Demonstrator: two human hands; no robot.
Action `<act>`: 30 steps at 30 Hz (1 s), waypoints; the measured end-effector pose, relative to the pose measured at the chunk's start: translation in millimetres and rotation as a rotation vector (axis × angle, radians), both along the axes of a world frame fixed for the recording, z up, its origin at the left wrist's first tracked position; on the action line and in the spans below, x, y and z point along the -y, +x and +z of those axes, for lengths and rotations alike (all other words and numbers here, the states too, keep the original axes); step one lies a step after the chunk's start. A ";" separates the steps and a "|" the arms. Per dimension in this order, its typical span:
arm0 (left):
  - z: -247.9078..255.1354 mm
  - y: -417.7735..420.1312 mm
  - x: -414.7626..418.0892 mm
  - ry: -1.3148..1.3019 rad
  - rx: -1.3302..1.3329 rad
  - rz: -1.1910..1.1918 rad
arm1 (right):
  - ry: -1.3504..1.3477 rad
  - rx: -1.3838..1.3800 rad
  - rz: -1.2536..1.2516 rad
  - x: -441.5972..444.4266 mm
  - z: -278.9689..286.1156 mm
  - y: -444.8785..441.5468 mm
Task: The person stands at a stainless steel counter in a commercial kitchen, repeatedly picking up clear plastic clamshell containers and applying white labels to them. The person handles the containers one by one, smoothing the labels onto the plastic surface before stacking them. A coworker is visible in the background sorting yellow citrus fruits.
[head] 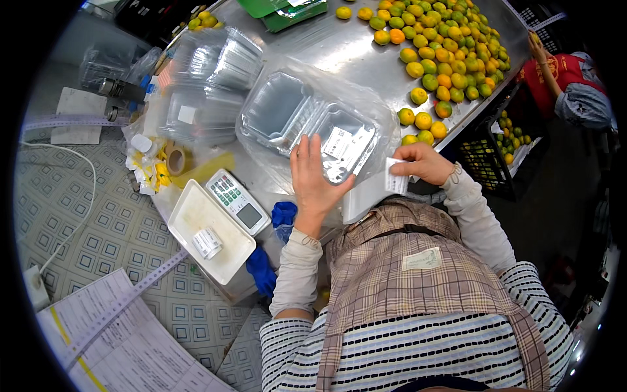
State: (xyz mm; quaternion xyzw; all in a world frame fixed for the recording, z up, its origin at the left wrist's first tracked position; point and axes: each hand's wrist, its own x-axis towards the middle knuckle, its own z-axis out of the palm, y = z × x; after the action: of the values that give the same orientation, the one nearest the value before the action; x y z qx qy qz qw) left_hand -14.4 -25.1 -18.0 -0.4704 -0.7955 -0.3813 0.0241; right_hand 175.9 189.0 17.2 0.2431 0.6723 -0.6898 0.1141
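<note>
Before me lies an opened clear plastic clamshell container (pixel 277 109) on a clear plastic bag (pixel 379 110). My left hand (pixel 316 183) rests flat over its near edge, fingers apart, gripping nothing. A white printed label (pixel 338 143) shows inside the near half, beside the fingertips. To the right, my right hand (pixel 427 164) pinches a small stack of white printed labels (pixel 396 179) between thumb and fingers. These hang just beyond the container's right side. At the left, stacked clear clamshells (pixel 201 110) stand partly overlapping one another.
Many green-orange mandarins (pixel 446 49) cover the metal table's (pixel 343 44) far right. A digital scale (pixel 237 202) with a white pan (pixel 188 215) sits at left, near a tape roll (pixel 179 159) and blue gloves (pixel 262 272). A black crate (pixel 482 159) and another person (pixel 558 78) are right.
</note>
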 end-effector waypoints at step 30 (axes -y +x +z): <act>42.0 40.7 -7.5 0.626 0.995 0.069 | -0.136 -0.359 -0.204 33.7 8.5 -107.3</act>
State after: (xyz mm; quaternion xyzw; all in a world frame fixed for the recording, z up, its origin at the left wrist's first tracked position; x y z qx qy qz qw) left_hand 26.3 -17.6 24.0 -0.1792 -0.5756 -0.7718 -0.2021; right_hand 68.6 155.3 25.6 0.1748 0.6057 -0.7738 -0.0614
